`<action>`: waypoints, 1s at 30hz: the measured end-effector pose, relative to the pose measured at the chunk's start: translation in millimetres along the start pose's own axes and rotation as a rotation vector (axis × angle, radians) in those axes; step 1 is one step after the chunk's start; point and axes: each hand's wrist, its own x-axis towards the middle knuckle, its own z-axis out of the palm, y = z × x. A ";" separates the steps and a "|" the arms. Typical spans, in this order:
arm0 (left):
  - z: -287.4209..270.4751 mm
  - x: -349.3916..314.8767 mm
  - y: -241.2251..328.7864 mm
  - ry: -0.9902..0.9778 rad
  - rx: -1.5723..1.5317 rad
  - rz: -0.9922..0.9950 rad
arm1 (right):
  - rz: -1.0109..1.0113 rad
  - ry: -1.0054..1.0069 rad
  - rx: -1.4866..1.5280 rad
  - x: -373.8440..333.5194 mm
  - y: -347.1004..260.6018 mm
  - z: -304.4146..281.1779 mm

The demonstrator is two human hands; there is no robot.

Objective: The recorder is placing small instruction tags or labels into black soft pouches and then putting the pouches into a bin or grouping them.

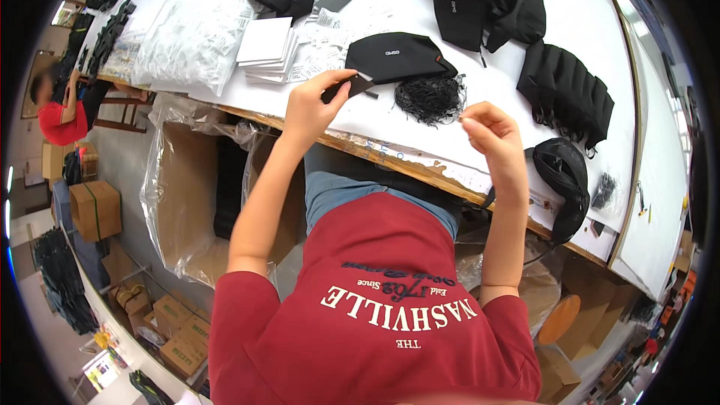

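My left hand [313, 101] pinches a small dark card tag [349, 88] at the near edge of the white table [420, 19], just in front of a black cap [397, 56]. My right hand [491, 131] is raised to the right with fingertips pinched together; a thin string may run from it, too fine to tell. Between the hands lies a tangle of black strings [430, 97].
A stack of white cards [266, 45] and clear bags [191, 30] lie at the left of the table, more black caps [480, 0] at the back and right [566, 90]. A plastic-lined carton [191, 195] stands under the table. Another person in red [60, 116] works far left.
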 end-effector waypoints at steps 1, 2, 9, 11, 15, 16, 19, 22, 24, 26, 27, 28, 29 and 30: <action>0.1 0.0 16.0 0.016 -0.183 -0.121 | -0.093 0.039 -0.051 1.5 1.9 9.8; 0.8 -0.1 31.8 0.030 -0.365 -0.246 | -0.184 0.078 -0.104 3.7 3.9 19.0; 16.3 -12.9 85.9 -0.106 -0.598 -0.306 | -0.445 0.192 -0.676 7.3 -8.1 58.5; 17.0 -13.5 94.1 -0.106 -0.584 -0.313 | -0.493 0.218 -0.742 5.8 -8.0 62.7; 23.5 -14.8 101.9 -0.074 -0.433 -0.248 | -0.518 0.256 -0.850 2.5 -5.2 62.8; 26.0 -15.1 104.7 -0.040 -0.347 -0.193 | -0.505 0.258 -0.876 2.3 -4.5 61.9; 33.5 -16.3 105.6 0.004 -0.315 -0.114 | -0.261 0.245 -0.337 4.2 4.3 60.0; 34.4 -18.3 105.2 -0.086 -0.454 -0.193 | 0.031 -0.009 0.042 0.9 16.3 32.4; 35.3 -18.0 101.7 -0.208 -0.594 -0.313 | 0.043 -0.048 0.072 -6.7 25.1 21.6; 40.8 -19.3 94.1 -0.401 -0.685 -0.420 | 0.113 -0.052 0.132 -13.2 32.3 17.2; 42.6 -17.2 93.9 -0.434 -0.647 -0.398 | 0.135 -0.054 0.157 -15.3 34.8 16.4; 45.5 -17.5 92.8 -0.436 -0.650 -0.386 | 0.128 -0.085 0.175 -16.9 38.6 14.5; 48.8 -19.6 91.6 -0.462 -0.658 -0.366 | 0.134 -0.090 0.196 -18.5 38.8 13.8; 50.3 -20.0 91.9 -0.487 -0.664 -0.344 | 0.140 -0.097 0.218 -19.0 38.5 13.3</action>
